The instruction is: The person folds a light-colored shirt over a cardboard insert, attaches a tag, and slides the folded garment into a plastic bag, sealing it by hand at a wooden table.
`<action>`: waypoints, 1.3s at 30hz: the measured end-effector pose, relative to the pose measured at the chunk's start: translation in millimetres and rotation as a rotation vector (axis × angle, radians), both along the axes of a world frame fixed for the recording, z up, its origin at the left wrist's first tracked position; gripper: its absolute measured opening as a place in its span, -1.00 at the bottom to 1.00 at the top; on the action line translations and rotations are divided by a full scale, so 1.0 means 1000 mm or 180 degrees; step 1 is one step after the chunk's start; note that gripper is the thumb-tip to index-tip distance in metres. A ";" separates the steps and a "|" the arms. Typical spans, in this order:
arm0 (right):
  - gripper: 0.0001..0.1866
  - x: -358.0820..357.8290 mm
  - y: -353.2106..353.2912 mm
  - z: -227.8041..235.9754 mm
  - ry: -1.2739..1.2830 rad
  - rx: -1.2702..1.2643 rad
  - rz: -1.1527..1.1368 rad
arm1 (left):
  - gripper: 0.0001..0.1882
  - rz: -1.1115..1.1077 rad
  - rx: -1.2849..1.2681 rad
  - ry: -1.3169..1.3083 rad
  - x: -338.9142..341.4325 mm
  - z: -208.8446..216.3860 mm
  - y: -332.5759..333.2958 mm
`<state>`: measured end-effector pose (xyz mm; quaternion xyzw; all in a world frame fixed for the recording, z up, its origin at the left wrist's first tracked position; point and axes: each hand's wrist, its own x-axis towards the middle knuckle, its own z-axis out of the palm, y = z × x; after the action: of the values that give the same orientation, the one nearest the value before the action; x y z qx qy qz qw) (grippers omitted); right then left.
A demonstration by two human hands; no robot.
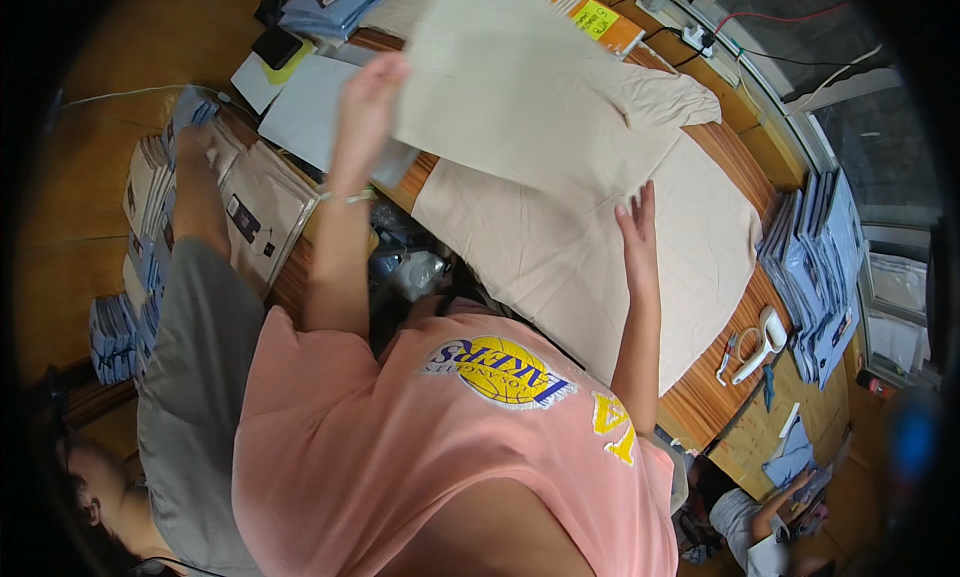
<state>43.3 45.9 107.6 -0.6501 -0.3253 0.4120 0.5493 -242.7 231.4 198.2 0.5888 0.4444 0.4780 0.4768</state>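
My left hand (370, 89), slightly blurred, is closed at the left edge of a large pale grey-green sheet (500, 97), which looks stiff and flat. That sheet is raised and tilted over a beige cloth garment (540, 252) spread across the table. One gathered sleeve (668, 97) of the garment sticks out beyond the sheet at the right. By the sheet's lower right corner is my right hand (640, 222), fingers stretched out; whether it touches the corner I cannot tell.
Folded blue shirts (815, 267) stand stacked at right, near a white handheld tool (765, 347). Folded beige shirts (250, 202) lie at left, where a person in grey (195, 377) reaches in. Another person (745, 522) works at lower right. Cables (700, 42) run along the back.
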 end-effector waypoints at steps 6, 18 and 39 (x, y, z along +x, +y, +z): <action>-0.44 0.018 -0.019 -0.030 0.1241 0.0051 -0.0594 | -0.67 -0.1063 0.0196 0.1410 0.040 -0.139 -0.014; -0.59 -0.012 0.026 -0.073 0.0749 0.0263 -0.0650 | -0.38 -0.0584 0.1125 0.2173 0.021 -0.152 -0.044; -0.57 -0.011 0.026 -0.069 -0.0839 -0.0944 0.0175 | -0.42 -0.1098 0.1587 0.2983 0.034 -0.190 -0.083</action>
<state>32.6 71.9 39.0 -0.7631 -0.3478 0.3817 0.3887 -209.2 148.8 7.8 0.8976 0.3795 0.1707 0.1458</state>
